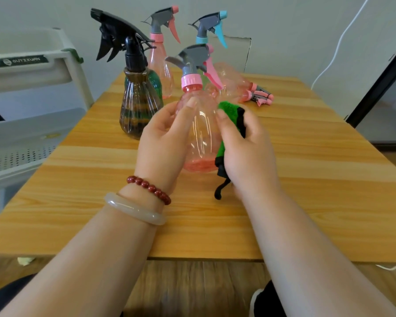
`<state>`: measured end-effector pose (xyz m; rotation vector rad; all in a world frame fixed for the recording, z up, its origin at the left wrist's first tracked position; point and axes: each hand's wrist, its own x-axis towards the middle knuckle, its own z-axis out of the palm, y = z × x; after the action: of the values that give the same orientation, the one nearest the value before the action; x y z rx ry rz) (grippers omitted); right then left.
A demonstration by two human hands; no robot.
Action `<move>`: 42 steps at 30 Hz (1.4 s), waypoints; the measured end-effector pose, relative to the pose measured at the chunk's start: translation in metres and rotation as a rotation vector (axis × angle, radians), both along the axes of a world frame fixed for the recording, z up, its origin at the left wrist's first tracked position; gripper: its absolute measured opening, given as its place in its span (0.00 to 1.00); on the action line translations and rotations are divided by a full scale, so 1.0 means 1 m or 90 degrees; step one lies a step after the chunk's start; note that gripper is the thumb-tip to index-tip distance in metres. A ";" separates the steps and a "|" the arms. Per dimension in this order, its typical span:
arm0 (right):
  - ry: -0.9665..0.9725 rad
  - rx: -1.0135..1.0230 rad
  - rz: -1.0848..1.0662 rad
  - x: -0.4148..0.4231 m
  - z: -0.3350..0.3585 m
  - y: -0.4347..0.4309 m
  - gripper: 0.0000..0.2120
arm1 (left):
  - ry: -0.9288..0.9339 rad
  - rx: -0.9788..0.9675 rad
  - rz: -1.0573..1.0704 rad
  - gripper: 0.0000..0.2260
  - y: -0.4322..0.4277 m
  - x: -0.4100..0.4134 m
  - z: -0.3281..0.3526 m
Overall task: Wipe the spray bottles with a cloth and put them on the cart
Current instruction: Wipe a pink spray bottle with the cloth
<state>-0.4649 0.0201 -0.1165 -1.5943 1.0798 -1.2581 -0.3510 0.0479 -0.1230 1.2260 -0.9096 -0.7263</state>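
Note:
A clear pink spray bottle (201, 131) with a grey and pink trigger head is held upright above the wooden table (306, 179). My left hand (164, 143) grips its left side with thumb and fingers curled round the body. Against the bottle's right side, my right hand (242, 147) presses a green cloth with black trim (230, 110), which it grips. Behind stand a brown bottle with a black head (138, 104), a green bottle (156, 84) partly hidden by it, another pink bottle (160, 65) and a blue-headed bottle (212, 28). Two pink bottles (236, 85) lie on their sides.
A white cart (30, 92) with perforated shelves stands to the left of the table. A white cable (338, 44) hangs down the wall at the right, beside a dark door frame (375, 81). A black shoe (268, 300) shows below the table's front edge.

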 end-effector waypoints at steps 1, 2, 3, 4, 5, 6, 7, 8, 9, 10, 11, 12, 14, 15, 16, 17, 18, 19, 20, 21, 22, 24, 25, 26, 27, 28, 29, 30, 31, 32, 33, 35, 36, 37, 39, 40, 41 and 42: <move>-0.013 0.004 -0.027 0.001 -0.001 -0.002 0.06 | -0.011 0.000 -0.027 0.23 -0.001 0.000 -0.002; -0.039 0.024 -0.043 0.002 -0.001 -0.004 0.06 | -0.026 0.000 -0.050 0.31 -0.001 0.000 -0.004; -0.070 0.049 -0.050 0.003 0.000 -0.005 0.06 | -0.043 -0.005 -0.073 0.36 -0.001 -0.001 -0.006; -0.084 0.060 -0.052 0.003 0.000 -0.007 0.07 | -0.061 -0.022 -0.097 0.37 -0.002 -0.003 -0.007; -0.079 0.049 -0.051 0.002 0.001 -0.007 0.07 | -0.073 -0.043 -0.117 0.36 -0.003 -0.004 -0.007; -0.064 0.019 -0.045 0.001 0.002 -0.007 0.07 | -0.075 -0.058 -0.126 0.33 -0.004 -0.005 -0.008; -0.052 -0.023 -0.030 0.000 0.002 -0.006 0.06 | -0.067 -0.063 -0.123 0.31 -0.004 -0.005 -0.008; -0.043 -0.072 -0.005 0.000 0.002 -0.003 0.08 | -0.054 -0.061 -0.113 0.29 -0.006 -0.003 -0.009; -0.034 -0.125 0.023 0.000 0.001 0.000 0.11 | -0.038 -0.056 -0.104 0.27 -0.006 -0.002 -0.009; -0.014 -0.190 0.047 0.000 -0.002 0.001 0.14 | -0.026 -0.052 -0.091 0.26 -0.006 0.001 -0.008; 0.021 -0.262 0.067 0.001 -0.006 0.002 0.16 | -0.016 -0.054 -0.080 0.25 -0.006 0.004 -0.008; 0.061 -0.332 0.085 0.002 -0.010 0.003 0.17 | -0.010 -0.060 -0.070 0.25 -0.006 0.006 -0.007; 0.107 -0.422 0.106 0.002 -0.015 0.001 0.17 | -0.014 -0.075 -0.063 0.23 -0.004 0.009 -0.006; 0.111 -0.428 0.099 0.002 -0.014 -0.001 0.17 | -0.025 -0.079 -0.071 0.23 -0.004 0.009 -0.005; 0.102 -0.407 0.079 0.002 -0.011 -0.003 0.17 | -0.041 -0.079 -0.081 0.23 -0.003 0.008 -0.005; 0.082 -0.361 0.052 0.000 -0.007 -0.005 0.16 | -0.054 -0.076 -0.092 0.22 -0.003 0.006 -0.006; 0.055 -0.305 0.030 -0.001 -0.003 -0.007 0.16 | -0.063 -0.071 -0.103 0.22 -0.003 0.004 -0.006; 0.035 -0.264 0.019 -0.002 -0.002 -0.009 0.16 | -0.066 -0.067 -0.113 0.22 -0.003 0.002 -0.007; 0.028 -0.253 0.016 -0.002 -0.002 -0.010 0.16 | -0.066 -0.064 -0.117 0.22 -0.003 0.001 -0.007; 0.036 -0.266 0.023 -0.002 -0.004 -0.008 0.16 | -0.064 -0.063 -0.118 0.23 -0.003 0.001 -0.007; 0.056 -0.299 0.038 -0.001 -0.007 -0.004 0.16 | -0.063 -0.066 -0.113 0.22 -0.004 0.002 -0.007; 0.108 -0.393 0.094 0.002 -0.015 0.002 0.16 | -0.045 -0.079 -0.098 0.20 -0.004 0.007 -0.007; 0.134 -0.427 0.121 0.003 -0.017 0.003 0.16 | -0.052 -0.084 -0.086 0.19 -0.004 0.009 -0.007; 0.152 -0.447 0.132 0.003 -0.016 0.002 0.16 | -0.070 -0.085 -0.078 0.19 -0.005 0.010 -0.008; 0.151 -0.446 0.121 0.003 -0.014 0.000 0.16 | -0.080 -0.082 -0.077 0.19 -0.005 0.011 -0.009; 0.122 -0.414 0.095 0.001 -0.009 -0.002 0.15 | -0.073 -0.077 -0.087 0.19 -0.005 0.009 -0.008; 0.073 -0.350 0.064 -0.001 -0.005 -0.006 0.14 | -0.066 -0.074 -0.100 0.19 -0.005 0.007 -0.009; 0.024 -0.285 0.042 -0.003 -0.001 -0.009 0.14 | -0.062 -0.074 -0.108 0.18 -0.004 0.005 -0.009; 0.003 -0.247 0.028 -0.005 -0.001 -0.011 0.14 | -0.065 -0.075 -0.113 0.17 -0.004 0.002 -0.008; 0.003 -0.242 0.026 -0.005 -0.002 -0.011 0.15 | -0.069 -0.076 -0.116 0.17 -0.003 0.000 -0.007; 0.016 -0.265 0.035 -0.005 -0.005 -0.009 0.15 | -0.070 -0.080 -0.118 0.17 -0.003 -0.001 -0.008; 0.088 -0.378 0.067 -0.004 -0.012 -0.002 0.15 | -0.056 -0.090 -0.105 0.17 -0.003 0.002 -0.009; 0.128 -0.444 0.089 -0.002 -0.016 -0.001 0.15 | -0.055 -0.091 -0.094 0.18 -0.003 0.005 -0.009; 0.152 -0.488 0.111 -0.001 -0.017 -0.002 0.15 | -0.059 -0.092 -0.091 0.18 -0.004 0.007 -0.009; 0.130 -0.486 0.119 -0.001 -0.012 -0.005 0.14 | -0.055 -0.093 -0.113 0.17 -0.003 0.009 -0.008; 0.083 -0.437 0.093 -0.003 -0.008 -0.007 0.12 | -0.056 -0.094 -0.127 0.17 -0.002 0.008 -0.007; 0.026 -0.358 0.052 -0.005 -0.004 -0.007 0.10 | -0.058 -0.097 -0.137 0.17 -0.001 0.007 -0.005; -0.028 -0.266 0.018 -0.007 -0.001 -0.008 0.07 | -0.057 -0.100 -0.142 0.17 0.000 0.006 -0.005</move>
<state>-0.4715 0.0124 -0.1174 -1.8696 0.7962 -1.5655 -0.3454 0.0478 -0.1278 1.0349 -1.1683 -0.7662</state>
